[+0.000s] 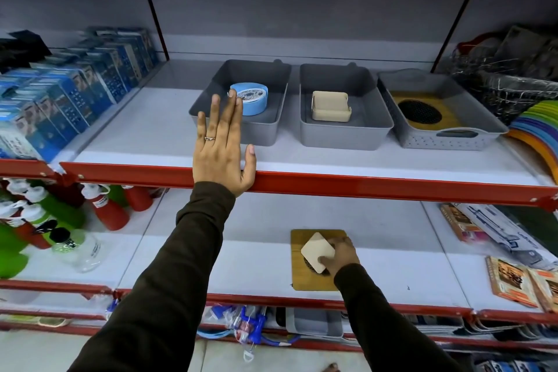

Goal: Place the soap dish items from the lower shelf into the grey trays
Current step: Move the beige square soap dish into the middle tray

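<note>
Three grey trays stand on the upper shelf. The left tray [265,133] holds a round blue soap dish [252,100], the middle tray [347,136] a cream soap dish [330,106], and the right tray [450,140] a wooden dish with a black round grid [419,115]. My left hand [222,145] lies flat and open on the upper shelf's red front edge, fingers in front of the left tray. On the lower shelf my right hand [339,254] grips a cream soap dish [317,251] above a wooden board dish [314,284].
Blue boxes [75,90] fill the upper shelf's left side; wire baskets [513,81] and coloured plates [540,130] sit at the right. Red and green bottles [60,214] crowd the lower shelf's left, packaged goods [498,238] its right. The red shelf edge [362,187] separates the two levels.
</note>
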`<state>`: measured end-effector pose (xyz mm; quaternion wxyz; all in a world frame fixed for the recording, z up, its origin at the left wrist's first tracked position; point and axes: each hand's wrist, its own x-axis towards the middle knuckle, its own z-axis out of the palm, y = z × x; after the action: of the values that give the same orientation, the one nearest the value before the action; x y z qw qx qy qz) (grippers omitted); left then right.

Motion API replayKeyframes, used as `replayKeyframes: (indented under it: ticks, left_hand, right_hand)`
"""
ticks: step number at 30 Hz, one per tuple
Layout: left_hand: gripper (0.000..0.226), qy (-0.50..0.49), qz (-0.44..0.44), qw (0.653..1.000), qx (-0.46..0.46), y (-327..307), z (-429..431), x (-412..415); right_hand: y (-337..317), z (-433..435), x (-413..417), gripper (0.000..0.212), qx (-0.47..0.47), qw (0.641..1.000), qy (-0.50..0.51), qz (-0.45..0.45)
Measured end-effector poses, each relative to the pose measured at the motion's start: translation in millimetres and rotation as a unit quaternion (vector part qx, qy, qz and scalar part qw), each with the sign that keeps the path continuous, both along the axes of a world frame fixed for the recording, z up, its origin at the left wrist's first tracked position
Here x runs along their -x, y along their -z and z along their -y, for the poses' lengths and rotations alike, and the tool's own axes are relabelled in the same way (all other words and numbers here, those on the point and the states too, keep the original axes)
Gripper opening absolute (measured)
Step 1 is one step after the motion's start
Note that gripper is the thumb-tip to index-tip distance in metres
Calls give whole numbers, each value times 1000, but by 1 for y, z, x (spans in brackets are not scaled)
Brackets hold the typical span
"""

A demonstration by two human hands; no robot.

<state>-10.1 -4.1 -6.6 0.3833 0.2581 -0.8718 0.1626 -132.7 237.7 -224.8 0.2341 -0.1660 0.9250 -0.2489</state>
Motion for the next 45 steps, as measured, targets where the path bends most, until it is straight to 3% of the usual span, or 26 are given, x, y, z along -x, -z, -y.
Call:
replayKeyframes:
  ticks: [4,6,11,14,17,22,27,31,37,41,45]
  left_hand:
    - [85,8,2,1000,-4,-1,-1,-2]
    - [86,4,8,1000,-8,-1,-2,-2]
    - [85,18,10,1000,-22,-4,-5,-4]
    - [85,26,6,999,-30,-6,-6,-5]
    - [85,31,4,999,-40,-4,-5,-5]
    - [86,34,6,998,-49,-5,-4,-6]
    - [86,35,10,998,-58,-4,-3,-6]
    - [86,32,15,998,-60,-3,-2,-5]
    - [85,21,15,998,-50,-3,-1,-4]
    - [84,33,4,999,-42,-1,1,-3]
    - [83,26,10,999,-35,-1,1,-3]
  right_hand:
    - [-24,-8,-14,16,176,982,66,17]
    - [-48,-14,-25,7,255,964,68,-32]
    - [-132,-27,-58,10,462,876,52,-129]
    - [-184,-25,-64,17,570,812,61,-107]
    - [-230,-22,-59,6,657,748,59,-80]
    - [-276,-21,-56,6,697,713,44,-59]
    - [-281,-20,-56,9,685,725,48,-52]
    - [-291,-12,-27,13,647,757,91,-23]
    - [-315,49,83,14,529,832,163,28]
    - [-308,81,133,7,419,892,145,91]
    - [-298,93,148,33,304,947,98,9]
